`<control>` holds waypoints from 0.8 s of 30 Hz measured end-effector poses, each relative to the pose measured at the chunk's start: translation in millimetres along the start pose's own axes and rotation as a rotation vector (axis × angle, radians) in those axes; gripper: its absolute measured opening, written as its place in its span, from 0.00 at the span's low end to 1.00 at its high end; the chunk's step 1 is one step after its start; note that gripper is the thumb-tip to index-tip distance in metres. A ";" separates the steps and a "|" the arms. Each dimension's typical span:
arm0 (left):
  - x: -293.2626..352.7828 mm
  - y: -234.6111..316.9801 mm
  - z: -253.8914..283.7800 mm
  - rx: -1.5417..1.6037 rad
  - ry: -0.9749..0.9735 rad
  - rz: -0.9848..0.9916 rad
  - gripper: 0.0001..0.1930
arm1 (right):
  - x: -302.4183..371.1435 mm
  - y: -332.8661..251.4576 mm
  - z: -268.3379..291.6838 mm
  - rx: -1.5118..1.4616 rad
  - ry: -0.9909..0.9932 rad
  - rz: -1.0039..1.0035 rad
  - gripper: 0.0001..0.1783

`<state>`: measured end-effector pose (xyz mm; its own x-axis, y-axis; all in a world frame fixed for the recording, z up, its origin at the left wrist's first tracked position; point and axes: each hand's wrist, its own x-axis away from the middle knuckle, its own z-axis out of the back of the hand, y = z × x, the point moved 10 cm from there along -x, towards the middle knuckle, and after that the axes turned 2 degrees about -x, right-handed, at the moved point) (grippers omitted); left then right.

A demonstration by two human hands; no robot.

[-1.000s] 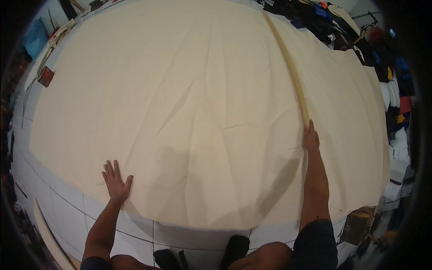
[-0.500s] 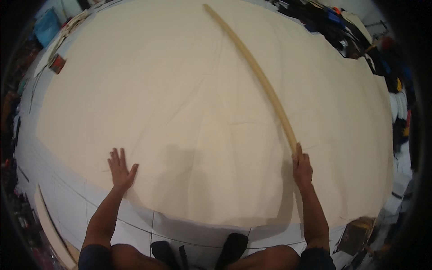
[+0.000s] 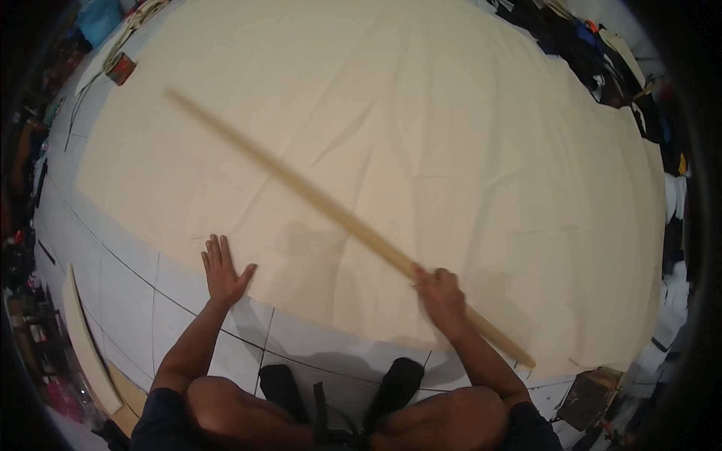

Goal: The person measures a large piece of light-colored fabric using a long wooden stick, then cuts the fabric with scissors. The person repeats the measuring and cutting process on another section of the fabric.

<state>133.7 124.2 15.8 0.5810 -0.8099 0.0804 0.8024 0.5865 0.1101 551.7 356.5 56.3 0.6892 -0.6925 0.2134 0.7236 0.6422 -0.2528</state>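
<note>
Cream cloth (image 3: 451, 150): apparently to smooth with stick (image 3: 342, 216) gripped in right hand (image 3: 442, 297), left hand (image 3: 225, 279) spread flat; next, probably sweep evenly.

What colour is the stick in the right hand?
The stick is yellowish tan, seen best in the head view.

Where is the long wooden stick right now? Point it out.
In the head view, the long wooden stick slants over the cream cloth from upper left to lower right, its lower part gripped in the right hand.
</note>
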 end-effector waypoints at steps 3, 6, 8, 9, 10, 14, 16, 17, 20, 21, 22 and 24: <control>3.4 0.9 2.4 0.029 0.041 -0.024 0.52 | 35.5 83.0 6.2 -0.085 0.089 -0.361 0.29; 6.2 2.2 3.2 0.040 0.062 -0.028 0.52 | 80.5 142.4 16.3 -0.223 0.258 -0.591 0.29; 6.7 -2.4 4.4 0.040 0.070 -0.022 0.52 | 107.5 172.3 6.4 -0.218 0.329 -0.735 0.29; 7.6 -4.2 4.0 0.044 0.073 -0.018 0.52 | 116.2 186.3 7.5 -0.219 0.347 -0.760 0.29; 10.3 -8.7 3.8 0.042 0.075 -0.013 0.52 | 124.6 196.8 7.3 -0.226 0.359 -0.783 0.29; 14.4 -9.3 3.1 0.101 0.084 -0.044 0.51 | 141.7 222.7 11.8 -0.204 0.402 -0.884 0.29; 17.9 -9.6 3.8 0.119 0.090 -0.052 0.50 | 127.7 220.2 22.7 -0.222 0.452 -0.753 0.30; 21.1 -20.5 4.0 0.104 0.082 0.010 0.50 | 116.3 203.8 29.5 -0.244 0.472 -0.698 0.30; 32.9 -58.8 4.9 0.067 0.074 0.201 0.48 | 50.0 119.3 50.3 -0.243 0.409 -0.533 0.32; 32.8 -66.3 6.7 0.071 0.083 0.227 0.49 | 23.0 87.6 58.5 -0.281 0.394 -0.426 0.32; 31.9 -72.4 8.1 0.075 0.090 0.254 0.49 | -4.9 58.7 60.1 -0.278 0.318 -0.370 0.31; 29.9 -89.8 17.0 0.050 0.072 0.317 0.48 | -67.2 -5.8 49.0 -0.263 0.161 -0.243 0.30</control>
<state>76.7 47.3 25.2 0.8103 -0.5840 0.0479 0.5735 0.8073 0.1393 503.1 415.4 89.7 0.4691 -0.8701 0.1511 0.8161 0.3617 -0.4508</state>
